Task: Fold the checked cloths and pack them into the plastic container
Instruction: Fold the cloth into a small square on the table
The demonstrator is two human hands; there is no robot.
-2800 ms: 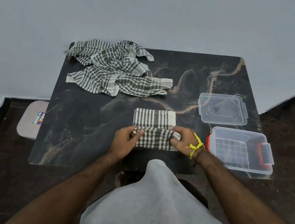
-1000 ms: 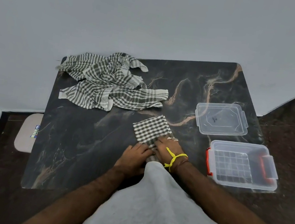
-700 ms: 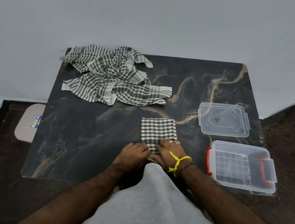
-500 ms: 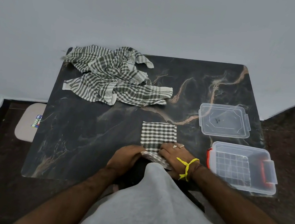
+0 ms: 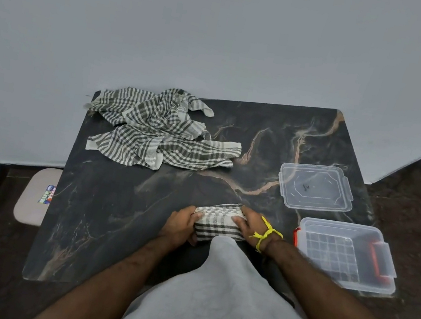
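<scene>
A small folded checked cloth (image 5: 217,224) is held just above the near edge of the dark marble table (image 5: 121,214). My left hand (image 5: 181,225) grips its left end and my right hand (image 5: 248,222), with a yellow band at the wrist, grips its right end. The clear plastic container (image 5: 346,253) with red latches stands open to the right of my hands, nothing inside it. A pile of unfolded checked cloths (image 5: 161,131) lies at the table's far left.
The container's clear lid (image 5: 315,187) lies flat behind the container. A grey wall runs behind the table. A pale stool (image 5: 35,196) with a sticker stands on the dark floor left of the table. My grey shirt fills the lower middle.
The flat folded square has been folded over once more into a thick small bundle, and both hands now hold it at its ends instead of pressing on its near edge.
</scene>
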